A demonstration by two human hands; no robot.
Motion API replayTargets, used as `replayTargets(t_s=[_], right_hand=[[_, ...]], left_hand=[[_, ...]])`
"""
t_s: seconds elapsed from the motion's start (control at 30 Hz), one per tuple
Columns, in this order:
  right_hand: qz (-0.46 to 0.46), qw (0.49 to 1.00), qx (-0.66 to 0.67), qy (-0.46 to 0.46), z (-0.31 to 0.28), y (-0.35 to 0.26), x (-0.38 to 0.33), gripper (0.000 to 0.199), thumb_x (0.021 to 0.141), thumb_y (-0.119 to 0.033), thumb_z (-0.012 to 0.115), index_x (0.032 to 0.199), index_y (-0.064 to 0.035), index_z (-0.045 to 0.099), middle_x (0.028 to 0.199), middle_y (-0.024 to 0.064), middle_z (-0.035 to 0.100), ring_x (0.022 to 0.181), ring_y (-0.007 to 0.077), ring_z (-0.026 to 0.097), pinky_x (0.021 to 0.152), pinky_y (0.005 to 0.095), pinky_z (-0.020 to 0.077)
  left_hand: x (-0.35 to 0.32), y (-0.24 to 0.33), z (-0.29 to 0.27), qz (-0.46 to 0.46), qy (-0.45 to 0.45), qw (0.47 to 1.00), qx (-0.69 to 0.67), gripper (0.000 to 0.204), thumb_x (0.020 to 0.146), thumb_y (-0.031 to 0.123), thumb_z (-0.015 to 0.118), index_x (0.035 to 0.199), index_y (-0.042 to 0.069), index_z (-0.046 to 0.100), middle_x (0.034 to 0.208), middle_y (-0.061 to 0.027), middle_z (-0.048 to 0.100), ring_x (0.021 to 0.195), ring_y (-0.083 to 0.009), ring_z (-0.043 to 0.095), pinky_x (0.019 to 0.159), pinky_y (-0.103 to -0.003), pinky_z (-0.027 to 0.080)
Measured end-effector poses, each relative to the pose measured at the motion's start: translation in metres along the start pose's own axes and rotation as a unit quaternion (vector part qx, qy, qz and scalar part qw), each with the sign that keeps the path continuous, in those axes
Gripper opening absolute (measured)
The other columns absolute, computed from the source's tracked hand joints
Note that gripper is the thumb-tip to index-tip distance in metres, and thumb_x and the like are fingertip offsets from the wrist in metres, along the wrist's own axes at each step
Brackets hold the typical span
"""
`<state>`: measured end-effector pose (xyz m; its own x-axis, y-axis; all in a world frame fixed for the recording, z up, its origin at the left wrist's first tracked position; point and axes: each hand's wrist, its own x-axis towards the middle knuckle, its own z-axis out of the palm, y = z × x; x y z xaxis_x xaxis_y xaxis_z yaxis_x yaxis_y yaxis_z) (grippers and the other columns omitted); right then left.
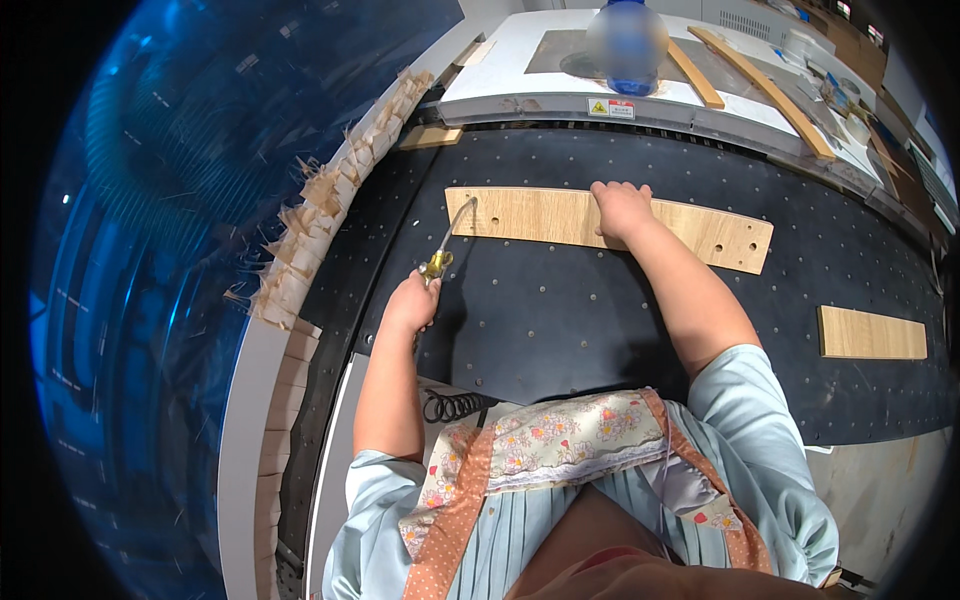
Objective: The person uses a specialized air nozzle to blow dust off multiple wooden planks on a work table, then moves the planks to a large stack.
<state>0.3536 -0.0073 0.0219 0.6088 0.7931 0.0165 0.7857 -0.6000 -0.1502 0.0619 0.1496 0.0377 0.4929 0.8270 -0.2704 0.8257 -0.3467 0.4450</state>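
A long wood-grain board (540, 212) with drilled holes near both ends lies across the dark table in front of me. My right hand (622, 208) grips it just right of its middle, fingers over the far edge. My left hand (410, 302) is wrapped round an air blow gun (437, 264) with a brass-coloured body. Its thin bent metal nozzle reaches up to the holes at the board's left end; whether the tip touches the wood I cannot tell.
A shorter wood-grain piece (872, 333) lies on the dark studded table (540, 330) at the right. Another small piece (431, 137) sits at the far left. Along the left runs a frayed strip brush (325, 205) beside a blue curved cover (190, 250). Wood strips (765, 90) rest on the white machine beyond.
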Motion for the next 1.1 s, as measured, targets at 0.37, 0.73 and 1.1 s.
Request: replayTargets(t_s=[0.37,0.73,1.1], right_hand=[[-0.027,1.000,0.012,-0.012,-0.006,0.006,0.003,0.048,0.070,-0.018,0.076,0.111,-0.0130,0.053,0.106,0.0082,0.062,0.105,0.0296,0.058,0.088,0.0528,0.0431],[-0.210,0.885,0.309,0.278,-0.080,-0.063,-0.006,0.027,0.071,-0.015,0.072,0.093,-0.0091,0.058,0.092,0.0089,0.062,0.092,0.0297,0.060,0.078,0.0416,0.0467],[-0.125,0.379,0.874,0.276,-0.055,-0.002,0.031,0.048,0.080,0.007,0.061,0.124,0.0013,0.045,0.116,0.0135,0.056,0.107,0.0260,0.056,0.093,0.0363,0.0439]], left_hand=[[-0.032,-0.012,0.018,0.089,0.051,0.994,-0.029,0.030,0.092,0.027,0.052,0.100,-0.003,0.051,0.064,-0.0160,0.059,0.054,-0.0291,0.059,0.053,-0.040,0.046],[-0.099,0.021,0.056,0.219,0.044,0.974,-0.043,0.026,0.092,0.023,0.052,0.101,-0.001,0.048,0.079,-0.0257,0.061,0.079,-0.0452,0.058,0.067,-0.049,0.046],[-0.083,0.003,0.056,0.220,0.241,0.943,0.074,0.027,0.090,0.022,0.052,0.099,-0.003,0.049,0.069,-0.0212,0.062,0.066,-0.0404,0.061,0.061,-0.048,0.049]])
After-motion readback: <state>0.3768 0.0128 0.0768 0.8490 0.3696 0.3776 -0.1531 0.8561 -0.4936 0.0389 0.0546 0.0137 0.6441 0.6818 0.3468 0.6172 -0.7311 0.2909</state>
